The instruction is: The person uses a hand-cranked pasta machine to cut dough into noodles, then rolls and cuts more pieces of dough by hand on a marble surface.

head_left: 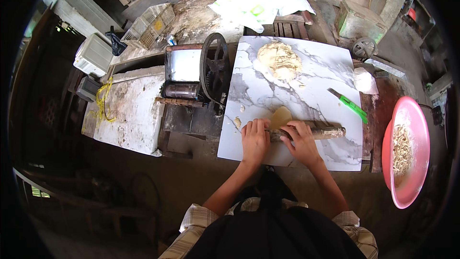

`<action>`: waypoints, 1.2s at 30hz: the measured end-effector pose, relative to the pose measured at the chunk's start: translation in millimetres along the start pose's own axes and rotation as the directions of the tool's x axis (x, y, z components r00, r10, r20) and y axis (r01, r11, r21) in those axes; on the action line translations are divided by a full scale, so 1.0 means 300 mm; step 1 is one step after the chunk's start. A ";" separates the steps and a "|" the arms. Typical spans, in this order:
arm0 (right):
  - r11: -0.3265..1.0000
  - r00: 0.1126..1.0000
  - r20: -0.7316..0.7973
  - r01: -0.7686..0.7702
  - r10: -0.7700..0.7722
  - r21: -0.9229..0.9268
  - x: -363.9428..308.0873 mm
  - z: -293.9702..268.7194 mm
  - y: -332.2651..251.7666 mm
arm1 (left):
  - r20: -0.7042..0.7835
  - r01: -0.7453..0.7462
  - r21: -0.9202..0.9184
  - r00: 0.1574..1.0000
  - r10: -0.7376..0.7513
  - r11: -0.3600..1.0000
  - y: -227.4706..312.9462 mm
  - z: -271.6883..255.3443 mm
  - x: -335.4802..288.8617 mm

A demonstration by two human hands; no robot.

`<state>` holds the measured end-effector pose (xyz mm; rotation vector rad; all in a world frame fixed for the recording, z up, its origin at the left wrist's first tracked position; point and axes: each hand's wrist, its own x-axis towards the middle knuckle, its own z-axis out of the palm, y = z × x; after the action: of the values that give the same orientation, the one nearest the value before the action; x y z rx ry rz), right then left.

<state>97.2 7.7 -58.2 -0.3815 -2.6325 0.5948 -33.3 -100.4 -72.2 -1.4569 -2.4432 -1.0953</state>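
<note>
From where I stand, the left hand (255,139) hides the left end of the rolling pin (330,133), and its fingertips are bent down and partly lost to view, so I can't tell whether it grips the wood or only presses on it. The right hand (303,141) lies across the pin further along, fingers bent over it and thumb apart on the near side; whether it closes around the pin I can't tell either. Between the two hands, a small piece of dough (281,115) shows beyond the pin on the marbled board (330,60), near its front edge; its near part is covered, so its full outline can't be made out. What shows is pale yellow, smooth and flat, rounded at the far end. The pin looks worn, its bare right end dusted whitish. A rough, crumbly mound of dough (280,60) sits toward the board's far edge, and a green-handled knife (352,105) lies at the right. Noodle-like strands (401,151) lie in a pink basin (421,163), while the left side of the room sinks into shadow.
</note>
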 end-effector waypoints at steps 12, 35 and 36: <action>0.849 0.838 -0.457 -0.451 0.297 -0.275 0.303 0.085 0.078 | -0.195 0.206 0.168 0.966 -0.172 0.964 -0.070 0.111 0.301; 0.765 0.799 -0.395 -0.577 0.454 -0.287 0.155 0.151 -0.012 | 0.101 -0.021 -0.011 0.995 0.022 1.000 -0.122 0.107 0.168; 0.770 0.829 -0.402 -0.532 0.389 -0.352 0.116 0.160 -0.057 | 0.061 -0.090 -0.007 0.994 0.090 0.996 -0.139 0.100 0.111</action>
<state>42.4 -11.9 -78.2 -1.2024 -2.3389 0.0264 -76.6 -69.4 -102.5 -1.6085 -2.3895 -1.0533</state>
